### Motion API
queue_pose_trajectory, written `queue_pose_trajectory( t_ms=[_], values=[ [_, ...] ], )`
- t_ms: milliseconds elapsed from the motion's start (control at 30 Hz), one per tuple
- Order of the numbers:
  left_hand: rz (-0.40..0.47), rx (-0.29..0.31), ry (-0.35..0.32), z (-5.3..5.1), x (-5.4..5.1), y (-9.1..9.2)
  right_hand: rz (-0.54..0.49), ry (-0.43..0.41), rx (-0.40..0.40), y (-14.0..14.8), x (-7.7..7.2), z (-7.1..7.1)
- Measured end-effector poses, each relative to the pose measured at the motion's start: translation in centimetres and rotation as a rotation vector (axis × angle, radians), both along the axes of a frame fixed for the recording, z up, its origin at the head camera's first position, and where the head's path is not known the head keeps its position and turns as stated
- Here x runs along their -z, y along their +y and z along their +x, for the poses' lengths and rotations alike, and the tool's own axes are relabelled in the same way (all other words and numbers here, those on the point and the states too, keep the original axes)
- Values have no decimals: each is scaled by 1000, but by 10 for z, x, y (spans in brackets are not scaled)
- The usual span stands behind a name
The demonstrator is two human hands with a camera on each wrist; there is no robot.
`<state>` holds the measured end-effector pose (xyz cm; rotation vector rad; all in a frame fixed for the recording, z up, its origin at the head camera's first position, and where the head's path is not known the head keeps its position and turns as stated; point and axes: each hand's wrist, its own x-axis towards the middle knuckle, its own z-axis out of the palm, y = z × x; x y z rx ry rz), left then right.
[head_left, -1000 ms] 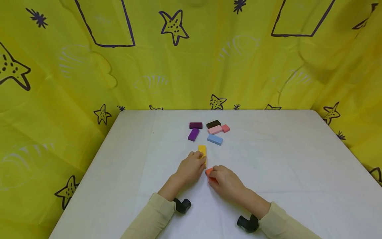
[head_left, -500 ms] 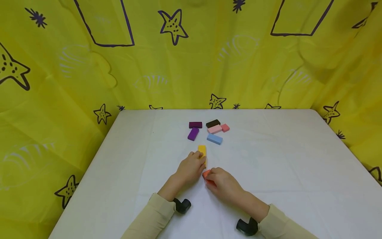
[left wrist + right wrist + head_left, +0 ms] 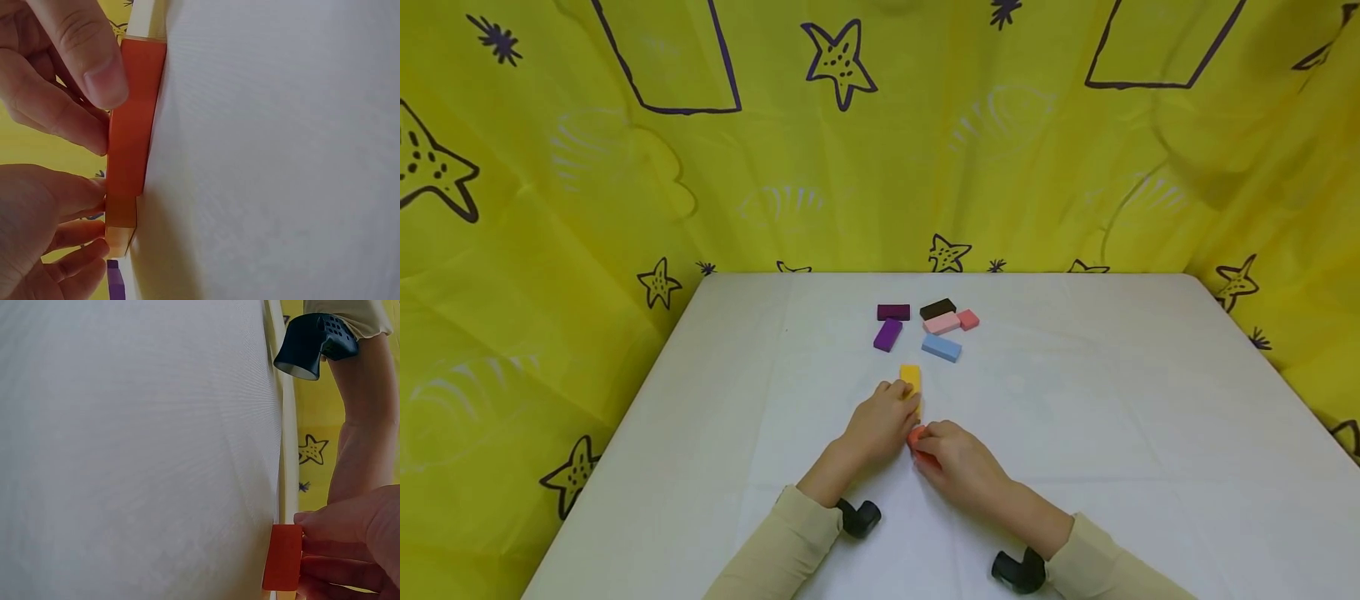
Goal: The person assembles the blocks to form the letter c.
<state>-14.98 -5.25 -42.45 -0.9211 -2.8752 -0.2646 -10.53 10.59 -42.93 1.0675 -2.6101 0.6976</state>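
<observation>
My left hand point(image 3: 880, 421) rests on the table in the head view and holds a yellow block point(image 3: 910, 377) between its fingers. Just nearer to me, my right hand point(image 3: 958, 458) pinches an orange-red block point(image 3: 915, 436) by its sides, partly hidden by the fingers. In the left wrist view the orange-red block point(image 3: 132, 119) lies in line with the yellow-orange one point(image 3: 120, 212), their ends touching or nearly so. The right wrist view shows the end face of the orange-red block point(image 3: 283, 557), with the right fingertips against its side.
Farther back lie a dark purple block point(image 3: 893, 312), a purple block point(image 3: 887, 335), a black block point(image 3: 937, 309), a pink block point(image 3: 942, 323), a small coral block point(image 3: 969, 320) and a blue block point(image 3: 942, 347). A yellow patterned curtain point(image 3: 880, 167) hangs behind the white table point(image 3: 1075, 400).
My right hand has moved slightly left with the orange-red block, bringing it in closer behind the yellow block's near end. The left hand has stayed in place on the yellow block.
</observation>
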Motion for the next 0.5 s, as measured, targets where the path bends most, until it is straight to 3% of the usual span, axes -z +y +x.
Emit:
queue_pose_trajectory(
  t_ms=[500],
  values=[
    [10, 2, -5, 0, 1, 0, -19, -1, -34, -1, 2, -5]
  ],
)
